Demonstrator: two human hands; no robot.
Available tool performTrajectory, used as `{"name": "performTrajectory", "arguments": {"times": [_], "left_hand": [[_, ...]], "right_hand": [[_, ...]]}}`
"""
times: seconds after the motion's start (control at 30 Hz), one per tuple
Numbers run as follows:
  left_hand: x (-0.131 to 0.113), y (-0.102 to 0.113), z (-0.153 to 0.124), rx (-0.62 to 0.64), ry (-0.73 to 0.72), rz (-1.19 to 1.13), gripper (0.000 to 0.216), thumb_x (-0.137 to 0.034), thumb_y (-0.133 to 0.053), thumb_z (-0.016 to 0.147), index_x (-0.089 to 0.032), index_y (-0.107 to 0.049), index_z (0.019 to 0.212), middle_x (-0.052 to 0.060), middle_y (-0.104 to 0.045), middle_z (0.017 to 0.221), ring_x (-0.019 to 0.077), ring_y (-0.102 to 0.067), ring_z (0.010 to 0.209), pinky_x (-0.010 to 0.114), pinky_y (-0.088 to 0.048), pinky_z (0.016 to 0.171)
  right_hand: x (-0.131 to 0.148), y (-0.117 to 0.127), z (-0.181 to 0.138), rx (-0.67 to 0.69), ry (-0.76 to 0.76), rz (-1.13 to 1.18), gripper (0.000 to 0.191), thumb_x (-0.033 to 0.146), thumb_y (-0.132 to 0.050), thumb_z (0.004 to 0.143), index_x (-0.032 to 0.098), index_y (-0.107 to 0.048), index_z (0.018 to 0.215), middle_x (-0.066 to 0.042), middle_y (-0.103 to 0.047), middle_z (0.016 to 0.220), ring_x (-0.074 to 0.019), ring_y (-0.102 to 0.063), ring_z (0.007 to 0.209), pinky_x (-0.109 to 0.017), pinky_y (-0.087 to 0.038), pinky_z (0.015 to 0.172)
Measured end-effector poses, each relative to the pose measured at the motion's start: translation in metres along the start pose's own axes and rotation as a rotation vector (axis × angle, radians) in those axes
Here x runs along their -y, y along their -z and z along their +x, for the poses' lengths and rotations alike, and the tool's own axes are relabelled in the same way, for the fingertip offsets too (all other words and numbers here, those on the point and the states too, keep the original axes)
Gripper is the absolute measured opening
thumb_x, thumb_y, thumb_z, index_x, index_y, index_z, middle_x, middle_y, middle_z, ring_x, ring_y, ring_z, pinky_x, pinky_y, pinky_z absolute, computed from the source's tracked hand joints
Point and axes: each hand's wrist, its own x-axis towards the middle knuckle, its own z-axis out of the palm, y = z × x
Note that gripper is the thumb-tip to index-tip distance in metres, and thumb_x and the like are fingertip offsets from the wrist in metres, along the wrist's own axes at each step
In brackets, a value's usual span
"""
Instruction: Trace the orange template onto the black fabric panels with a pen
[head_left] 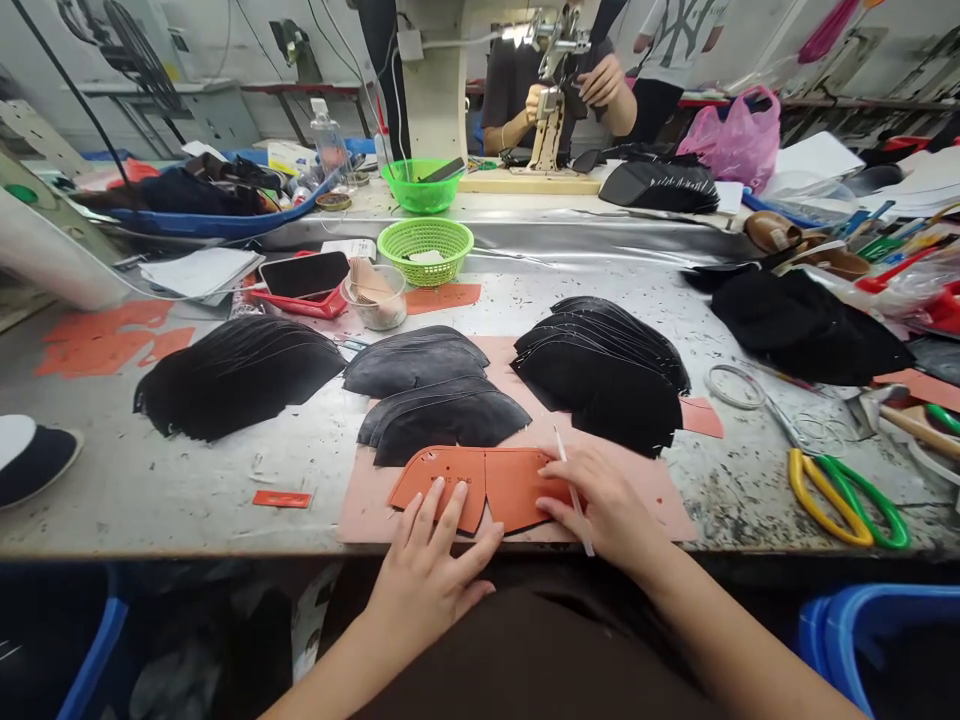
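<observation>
An orange-brown template piece [495, 484] lies flat on a pink mat [660, 500] at the table's near edge. My left hand [435, 565] rests on the template's left end, fingers stretched out and flat. My right hand [604, 500] presses on its right end and pinches a thin white pen [574, 492]. Just beyond the template lie stacks of black leather cut pieces [446, 415], with larger fanned stacks of black pieces at the left [236, 375] and right [604, 370].
Yellow and green scissors [847, 495] lie at the right. Green baskets [425, 248], a clear cup [375, 297], a phone on a red tray [304, 275] and orange scraps [105, 340] sit farther back. Another person works at a machine [555, 100] beyond the table. Blue bins [847, 640] stand below.
</observation>
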Motion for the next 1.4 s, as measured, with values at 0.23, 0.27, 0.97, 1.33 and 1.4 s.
{"name": "performTrajectory", "arguments": {"times": [0.23, 0.27, 0.97, 1.33, 1.4], "left_hand": [[-0.006, -0.004, -0.003, -0.002, 0.018, -0.029, 0.045, -0.056, -0.054, 0.08, -0.046, -0.048, 0.123, 0.004, -0.045, 0.132, 0.0343, -0.033, 0.126, 0.046, -0.026, 0.101], [-0.006, -0.005, -0.003, -0.007, 0.017, -0.039, 0.045, -0.056, -0.054, 0.08, -0.045, -0.048, 0.123, 0.004, -0.045, 0.133, 0.0344, -0.032, 0.127, 0.046, -0.026, 0.101], [-0.001, -0.014, 0.0, -0.079, 0.012, -0.089, 0.045, -0.054, -0.057, 0.079, -0.044, -0.05, 0.122, 0.003, -0.047, 0.131, 0.033, -0.034, 0.126, 0.047, -0.023, 0.104], [0.0, -0.014, 0.002, -0.086, -0.002, -0.082, 0.044, -0.053, -0.06, 0.077, -0.043, -0.053, 0.119, 0.004, -0.049, 0.128, 0.0326, -0.033, 0.127, 0.045, -0.02, 0.105], [0.0, -0.014, 0.0, -0.072, 0.003, -0.075, 0.045, -0.054, -0.06, 0.076, -0.044, -0.052, 0.119, 0.005, -0.048, 0.129, 0.0332, -0.033, 0.126, 0.046, -0.021, 0.104]], "right_hand": [[-0.003, 0.004, -0.023, 0.015, -0.028, 0.009, 0.009, 0.024, -0.056, 0.083, 0.023, -0.061, 0.091, -0.009, -0.065, 0.109, -0.0255, -0.056, 0.105, -0.047, -0.048, 0.086], [-0.003, 0.003, -0.024, 0.006, -0.026, 0.011, 0.009, 0.024, -0.056, 0.083, 0.023, -0.061, 0.09, -0.009, -0.065, 0.109, -0.0252, -0.057, 0.104, -0.046, -0.049, 0.086], [0.001, 0.021, 0.028, 0.076, -0.269, 0.113, 0.032, 0.031, -0.036, 0.09, 0.019, -0.054, 0.067, -0.004, -0.062, 0.071, -0.0152, -0.059, 0.064, -0.026, -0.044, 0.059], [-0.001, 0.016, 0.039, 0.151, -0.3, 0.18, 0.029, 0.029, -0.035, 0.09, 0.019, -0.053, 0.071, -0.003, -0.06, 0.07, -0.0144, -0.057, 0.062, -0.024, -0.042, 0.059], [0.0, 0.016, 0.043, 0.152, -0.316, 0.16, 0.028, 0.03, -0.035, 0.09, 0.019, -0.053, 0.071, -0.002, -0.06, 0.068, -0.0145, -0.057, 0.061, -0.025, -0.042, 0.059]]}}
